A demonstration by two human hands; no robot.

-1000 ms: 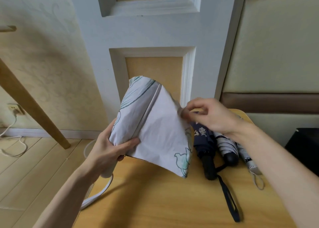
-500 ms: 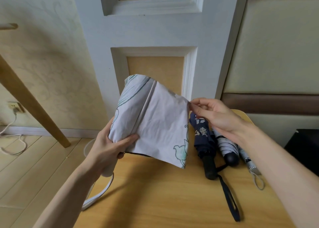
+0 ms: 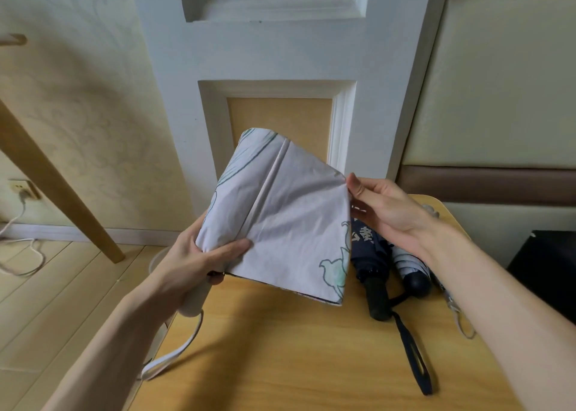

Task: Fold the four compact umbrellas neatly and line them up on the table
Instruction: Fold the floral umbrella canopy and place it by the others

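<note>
- The wooden table [image 3: 280,364] lies nearest, with a white wrist strap [image 3: 174,351] hanging over its left edge.
- My left hand [image 3: 190,264] is wrapped round the white floral umbrella [image 3: 280,217] just above its pale handle [image 3: 193,301], thumb pressing the cloth, holding it above the table.
- My right hand [image 3: 389,214] pinches the canopy's far right corner, pulling a panel flat.
- Beyond it, on the table's right, lie a navy umbrella [image 3: 369,248], a grey pleated umbrella [image 3: 408,264] touching it, and a third umbrella [image 3: 448,295], mostly hidden by my forearm.
- Behind stands a white panelled wall [image 3: 280,52].
</note>
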